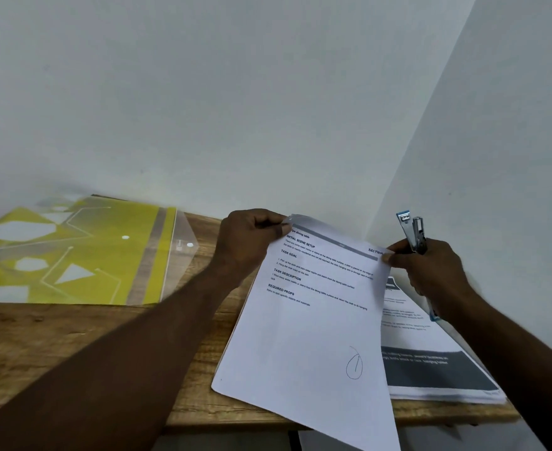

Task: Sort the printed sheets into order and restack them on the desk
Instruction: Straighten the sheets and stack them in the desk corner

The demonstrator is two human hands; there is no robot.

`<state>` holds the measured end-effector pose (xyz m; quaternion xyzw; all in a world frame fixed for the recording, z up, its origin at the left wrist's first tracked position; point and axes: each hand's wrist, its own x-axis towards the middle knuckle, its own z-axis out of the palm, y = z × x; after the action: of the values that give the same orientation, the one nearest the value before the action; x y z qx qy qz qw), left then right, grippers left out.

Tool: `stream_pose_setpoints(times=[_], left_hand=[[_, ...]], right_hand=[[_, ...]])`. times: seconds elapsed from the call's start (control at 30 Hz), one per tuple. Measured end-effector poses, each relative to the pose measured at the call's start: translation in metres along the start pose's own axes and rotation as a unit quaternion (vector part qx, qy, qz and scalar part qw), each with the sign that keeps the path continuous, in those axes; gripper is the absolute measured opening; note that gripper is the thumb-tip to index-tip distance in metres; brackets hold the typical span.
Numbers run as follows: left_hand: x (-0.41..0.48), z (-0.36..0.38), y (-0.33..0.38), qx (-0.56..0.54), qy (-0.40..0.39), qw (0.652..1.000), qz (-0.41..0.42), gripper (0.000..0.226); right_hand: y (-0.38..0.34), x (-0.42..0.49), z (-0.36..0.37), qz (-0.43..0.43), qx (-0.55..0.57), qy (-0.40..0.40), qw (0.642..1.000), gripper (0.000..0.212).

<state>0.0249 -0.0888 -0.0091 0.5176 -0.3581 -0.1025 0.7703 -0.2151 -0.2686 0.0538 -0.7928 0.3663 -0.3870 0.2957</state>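
A printed sheet with headings and a hand-drawn circled 1 near its bottom is held tilted above the wooden desk. My left hand pinches its top left corner. My right hand pinches the top right corner and also grips a metal stapler that points upward. Under the sheet, at the right, lies a stack of printed sheets with a dark band across the top page.
A translucent yellow plastic folder with white shapes and a snap button lies at the left of the desk. White walls meet in a corner just behind my hands. The desk's front edge runs below the sheet's lower end.
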Motion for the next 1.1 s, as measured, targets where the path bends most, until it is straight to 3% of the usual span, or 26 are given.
stream_pose_setpoints(times=[0.43, 0.53, 0.8, 1.1], left_hand=[[-0.002, 0.008, -0.005, 0.046, 0.011, 0.998, 0.042, 0.012], [-0.001, 0.008, -0.005, 0.059, 0.015, 0.997, 0.049, 0.011], [-0.001, 0.009, -0.006, 0.11, 0.009, 0.991, 0.082, 0.018], [0.001, 0.01, -0.012, 0.104, -0.008, 0.992, 0.078, 0.01]], right_hand=[[0.003, 0.0, -0.003, -0.006, -0.027, 0.022, 0.999, 0.009], [-0.011, -0.004, 0.0, -0.08, -0.062, 0.065, 0.993, 0.017], [-0.049, -0.027, 0.058, -0.331, -0.114, 0.028, 0.936, 0.025], [-0.059, -0.005, 0.095, -0.333, -0.122, 0.041, 0.934, 0.031]])
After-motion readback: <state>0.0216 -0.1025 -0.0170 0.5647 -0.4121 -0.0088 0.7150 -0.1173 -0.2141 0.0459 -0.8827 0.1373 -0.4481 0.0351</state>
